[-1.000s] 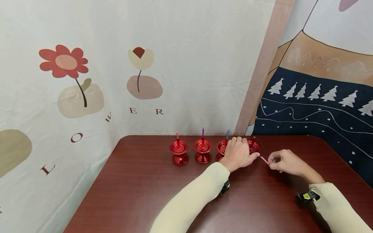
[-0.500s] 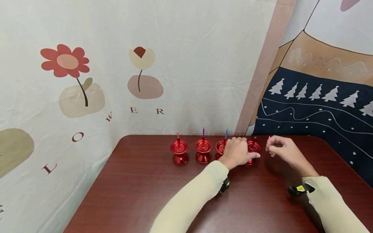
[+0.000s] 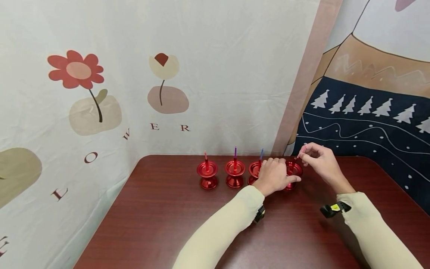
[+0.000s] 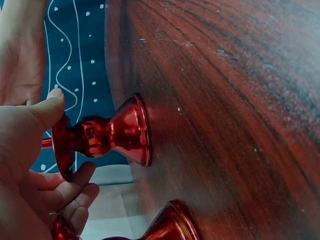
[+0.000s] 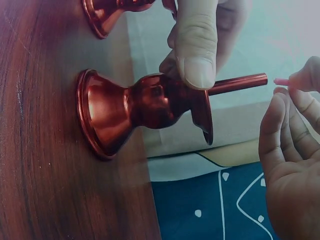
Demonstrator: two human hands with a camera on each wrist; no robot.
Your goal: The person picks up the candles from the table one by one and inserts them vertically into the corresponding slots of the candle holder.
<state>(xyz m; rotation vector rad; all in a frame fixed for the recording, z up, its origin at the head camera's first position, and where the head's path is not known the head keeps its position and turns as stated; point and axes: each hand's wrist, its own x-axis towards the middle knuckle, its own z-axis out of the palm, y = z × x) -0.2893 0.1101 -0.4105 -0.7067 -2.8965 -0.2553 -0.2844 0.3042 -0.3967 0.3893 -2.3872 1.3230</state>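
My left hand grips the dish of the rightmost red metal candle holder, thumb on one side of the rim and fingers on the other. This holder stands upright on the table, a thin red tube rising from its dish. Between thumb and fingertips my right hand pinches a slim pink candle. Its lower end hangs just above the tube's mouth, a small gap between them in the right wrist view. Most of the candle is hidden by the fingers.
Left of the hands, in a row, stand a holder with a pink candle, one with a purple candle and one with a blue candle. My left hand partly covers the third. Behind the brown table hangs a printed cloth.
My right hand has risen and moved left from beside the holder to over its tube, turning the pink candle from slanted low to more upright. My left hand has stayed on the holder.
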